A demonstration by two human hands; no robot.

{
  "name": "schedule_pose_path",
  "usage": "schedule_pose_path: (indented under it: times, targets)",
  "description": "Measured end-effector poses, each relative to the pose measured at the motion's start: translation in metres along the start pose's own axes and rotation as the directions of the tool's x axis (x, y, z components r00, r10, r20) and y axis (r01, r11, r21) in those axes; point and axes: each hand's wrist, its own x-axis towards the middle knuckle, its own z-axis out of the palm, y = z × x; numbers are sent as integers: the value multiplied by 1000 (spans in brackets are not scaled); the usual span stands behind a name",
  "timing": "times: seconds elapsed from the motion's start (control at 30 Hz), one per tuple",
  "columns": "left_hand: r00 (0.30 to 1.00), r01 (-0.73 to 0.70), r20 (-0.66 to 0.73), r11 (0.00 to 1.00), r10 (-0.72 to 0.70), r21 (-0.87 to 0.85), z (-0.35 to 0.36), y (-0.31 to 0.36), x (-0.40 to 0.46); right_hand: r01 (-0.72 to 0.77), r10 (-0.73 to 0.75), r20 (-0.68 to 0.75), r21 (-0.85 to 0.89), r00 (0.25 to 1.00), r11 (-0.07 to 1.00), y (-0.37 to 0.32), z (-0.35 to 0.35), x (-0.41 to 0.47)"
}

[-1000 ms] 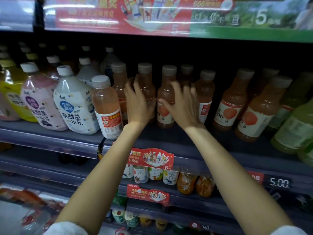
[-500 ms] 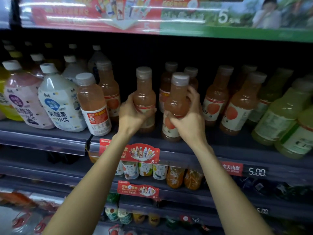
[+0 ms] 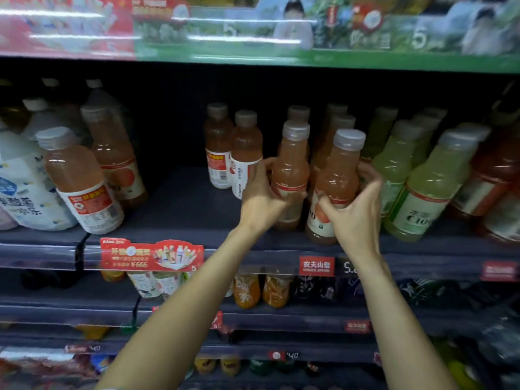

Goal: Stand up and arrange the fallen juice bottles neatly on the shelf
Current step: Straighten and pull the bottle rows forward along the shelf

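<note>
**Two peach bottles gripped at the shelf front**

I log both hands wrapped on bottles. The left hand [image 3: 260,202] is clasped round the label band of the left peach bottle [image 3: 289,175], fingers curled behind it, thumb in front. The right hand [image 3: 356,209] grasps the right peach bottle [image 3: 339,181] low on its body, fingers spread over the label.

Orientation: both bottles have their long axes near vertical, grey caps up, each tilted slightly with the cap leaning away toward the shelf back. The two are just beside one another (I cannot tell whether they touch). The right bottle's base sits at the front lip of the shelf [image 3: 180,209]; the left bottle's base is partly hidden by the hand.

Outward: a pair of darker peach bottles [image 3: 233,153] stands upright to the left, further back. More of the same stand behind the held ones. To the right, green juice bottles [image 3: 430,187] lean leftward. Far left, a peach bottle [image 3: 81,181] leans against a white yoghurt-drink bottle [image 3: 25,187]. A red promo tag [image 3: 152,256] hangs on the shelf edge below.
</note>
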Motion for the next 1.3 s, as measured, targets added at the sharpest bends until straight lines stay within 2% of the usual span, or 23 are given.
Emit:
schedule_pose_path:
  times: [0.1, 0.17, 0.3, 0.37, 0.43, 0.53, 0.63, 0.67, 0.73, 0.77, 0.83, 0.9, 0.97, 1.07, 1.17, 1.3]
  targets:
    - [1000, -16, -14, 996, 18, 91, 14, 2, 7, -48, 48, 16, -40, 999, 998, 13, -10, 3]
    - [1000, -7, -7, 998, 8, 66, 18, 3, 9, -78, 79, 1, -80, 997, 994, 17, -12, 2]
    - [999, 26, 44, 999, -25, -37, 19, -2, 5, -177, 179, -14, 84, 984, 981, 16, -14, -5]
    - [998, -3, 65, 997, 7, -74, 13, -4, 1, -121, 121, -86, 4, 989, 993, 12, -13, -9]
    - [997, -61, 36, 996, 63, -62, 0, -2, -7, 55, -80, -171, -145, 982, 988, 6, -12, -15]
    - [966, -228, -83, 958, 245, 174, -33, 1, -27, 309, -340, -159, -190, 927, 932, -6, -1, -25]
    - [874, -375, -120, 810, 472, 451, -84, -7, -46, 430, -434, -19, -98, 901, 897, -28, 32, -34]
    - [842, -391, -125, 754, 525, 528, -104, -14, -51, 453, -451, 56, -36, 891, 891, -37, 47, -36]
    - [792, -334, -201, 684, 576, 648, -143, -29, -59, 468, -473, 203, 75, 858, 881, -55, 79, -40]
    - [770, -257, -287, 688, 570, 678, -162, -38, -63, 460, -475, 266, 120, 839, 880, -64, 96, -41]
    - [728, -84, -481, 760, 488, 645, -198, -49, -69, 394, -443, 372, 204, 815, 896, -85, 134, -43]
    - [739, 26, -575, 838, 351, 545, -221, -54, -68, 315, -398, 456, 249, 796, 916, -103, 169, -39]
    - [792, 132, -569, 847, 222, 515, -241, -63, -63, 220, -344, 508, 289, 790, 932, -121, 208, -35]
    - [846, 191, -512, 811, 150, 553, -250, -77, -55, 87, -246, 527, 308, 813, 947, -135, 251, -24]
    - [859, 184, -492, 814, 139, 551, -257, -85, -54, 21, -204, 567, 311, 798, 950, -143, 290, -16]
    - [866, 136, -469, 824, 171, 551, -261, -88, -52, -42, -225, 609, 392, 760, 919, -138, 314, -12]
